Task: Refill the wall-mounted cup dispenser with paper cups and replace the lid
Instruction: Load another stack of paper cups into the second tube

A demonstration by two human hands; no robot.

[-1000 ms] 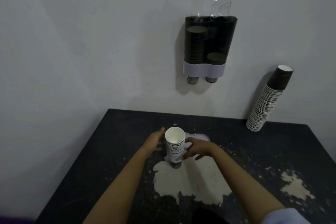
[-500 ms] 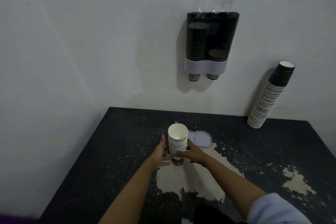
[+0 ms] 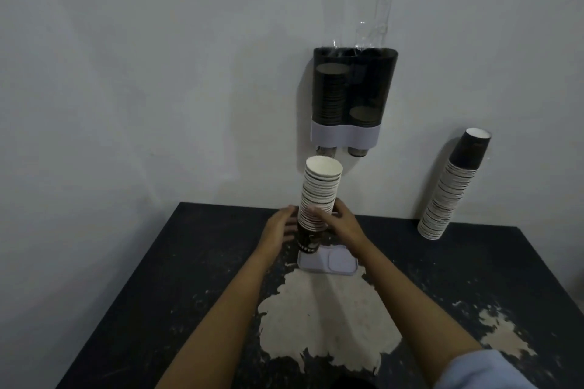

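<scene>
A short stack of paper cups is held upright above the black table, mouth up, below the wall-mounted dispenser. My right hand grips the stack's lower part from the right. My left hand is against its left side, fingers spread. The dispenser has two dark tubes without a lid, the left one fuller than the right. Its pale lid lies flat on the table just behind and under the held stack.
A tall stack of paper cups leans against the wall at the table's back right. A clear plastic sleeve sticks up out of the dispenser's top. Large pale worn patches mark the tabletop.
The cup stack has been lifted off the table and now sits higher, nearer the dispenser. Both hands rose with it, and the lid behind it is more exposed.
</scene>
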